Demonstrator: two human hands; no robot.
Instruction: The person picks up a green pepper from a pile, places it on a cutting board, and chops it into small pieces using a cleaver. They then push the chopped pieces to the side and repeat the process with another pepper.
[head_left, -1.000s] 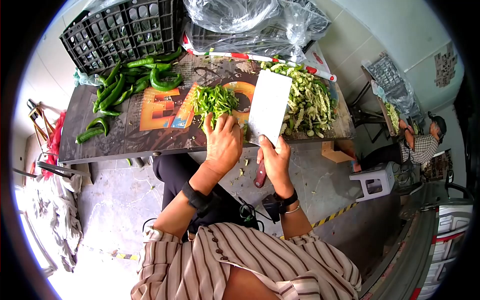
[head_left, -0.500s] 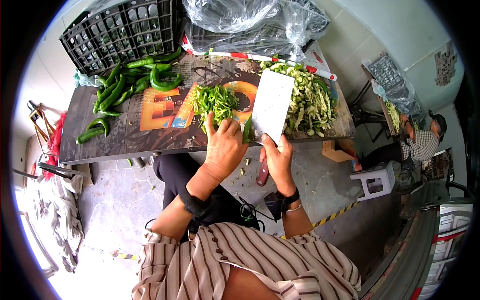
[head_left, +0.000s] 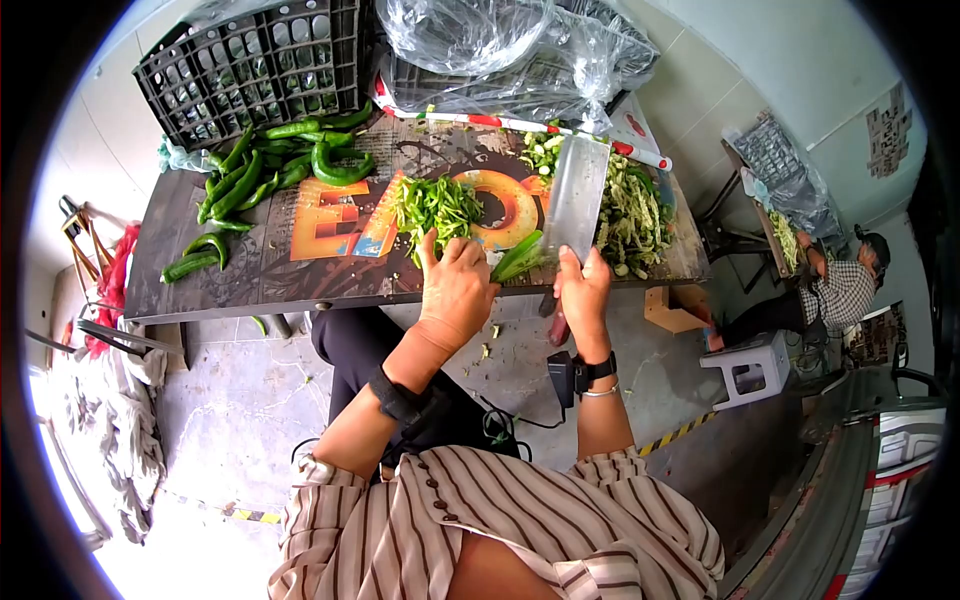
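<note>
My right hand (head_left: pixel 583 295) grips a cleaver (head_left: pixel 577 200) by its dark reddish handle, the broad blade standing over the table at a tilt. Curled at the table's near edge, my left hand (head_left: pixel 456 285) holds a piece of green pepper (head_left: pixel 519 257) that sticks out towards the blade. The index finger of that hand reaches to a heap of sliced green pepper (head_left: pixel 436 208). Right of the cleaver lies a bigger pile of chopped pepper cores and seeds (head_left: pixel 635 222), partly hidden by the blade.
Whole green peppers (head_left: pixel 238 182) lie on the table's left, before a black plastic crate (head_left: pixel 255 75). Clear plastic wrap (head_left: pixel 480 35) covers another crate at the back. A person (head_left: pixel 840 290) sits by another table at right, near a white stool (head_left: pixel 748 370).
The cleaver has moved right, away from my left hand, and its blade has turned more edge-on. More of the pepper piece shows beside my left hand. The view has shifted slightly.
</note>
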